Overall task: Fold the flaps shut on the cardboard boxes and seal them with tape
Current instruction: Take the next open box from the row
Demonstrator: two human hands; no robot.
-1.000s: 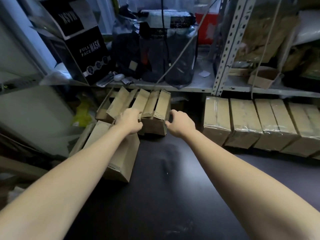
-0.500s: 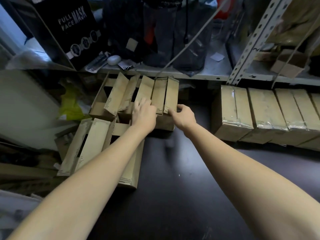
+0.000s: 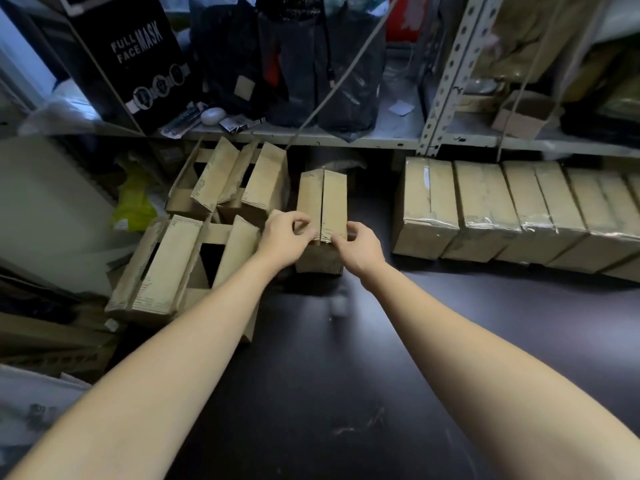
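Box: stands on the dark desk, centre of view, just below the front edge of the shelf. Both top flaps lie down flat and meet along a middle seam. No tape is visible on that seam.

Left hand: fingers curled over the near end of the left flap, gripping it.

Right hand: fingers curled at the near right corner of the box top, gripping it. Both forearms reach in from the bottom of the view.

Open boxes: one at near left, just beside the left forearm, flaps raised. Two more sit behind it, close to the held box on its left, flaps also raised.

Taped boxes: a row side by side on the right, apart from the held box, with glossy tape across tops and edges.

Shelf contents: black carton printed "FULL FACE MASK" at left, dark bags at centre, a small open carton at right beyond the perforated upright.

Yellow bag: at far left, below the shelf.
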